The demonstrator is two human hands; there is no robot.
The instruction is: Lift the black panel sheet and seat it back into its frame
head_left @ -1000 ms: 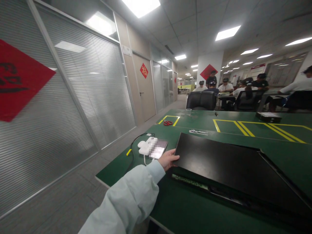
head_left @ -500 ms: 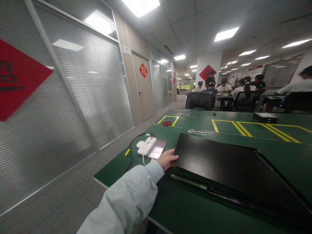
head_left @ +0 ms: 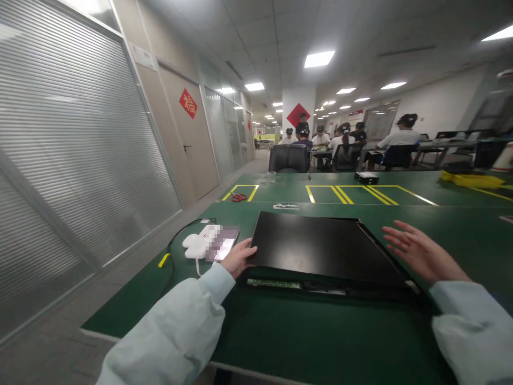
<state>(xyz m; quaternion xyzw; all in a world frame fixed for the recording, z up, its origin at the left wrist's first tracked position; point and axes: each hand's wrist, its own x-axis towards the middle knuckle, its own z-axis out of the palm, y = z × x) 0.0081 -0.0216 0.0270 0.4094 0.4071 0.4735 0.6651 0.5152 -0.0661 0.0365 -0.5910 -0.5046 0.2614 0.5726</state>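
Head view, and from where I stand I can see two bare hands at a big green table [head_left: 320, 339]. The left hand [head_left: 236, 259] holds the flat black panel [head_left: 308, 243] by its left edge, near the close corner, with the thumb on top. I can't see well what the fingers do under it. The right hand [head_left: 420, 252] is wide open, fingers spread, just beside the panel's right side. It holds nothing.

The panel is on the near part of the table, in front of the person. Dark frame parts [head_left: 360, 292] show along its close and right sides, and a thin green board [head_left: 274, 283] peeks out by the close edge. I can't tell if the panel lies right on the frame all the way across.

A flat thing this wide could bend or tip if just one side is held. I think it's best to hold it by the edges, one hand on each side, and not push on the shiny middle. Both sides should go up or down together, nice and slow. Watch out for the green board, because a bump could hurt it. The left elbow should mind the white gadgets [head_left: 196, 247] and the black cord [head_left: 172, 262] too.
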